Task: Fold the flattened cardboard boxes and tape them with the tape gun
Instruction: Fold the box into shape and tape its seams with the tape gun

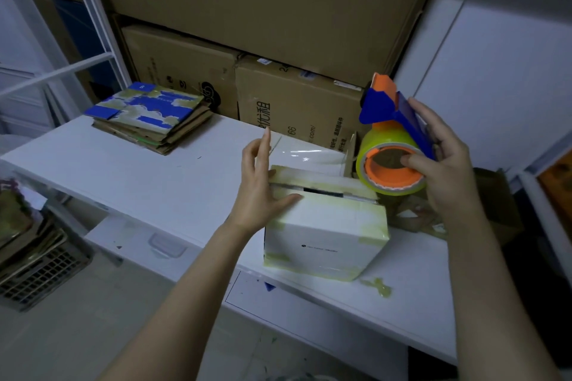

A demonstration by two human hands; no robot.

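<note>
A folded white box (pixel 325 235) with yellowish tape on its edges stands on the white table (pixel 130 176), its top flaps nearly closed with a dark slit between them. My left hand (pixel 263 189) rests on the box's left top corner, thumb across the flap, fingers straight and raised by a clear strip of tape (pixel 306 155). That strip runs from the box's far edge toward the tape gun (pixel 393 139), blue and orange with a yellow-green roll. My right hand (pixel 442 164) grips the tape gun above the box's right side, thumb in the roll's core.
A stack of flattened boxes (pixel 151 116) with blue print lies at the table's far left. Large brown cartons (pixel 278 40) fill the shelf behind. A grey crate (pixel 40 269) with cardboard sits on the floor at left. A tape scrap (pixel 379 286) lies by the table's front edge.
</note>
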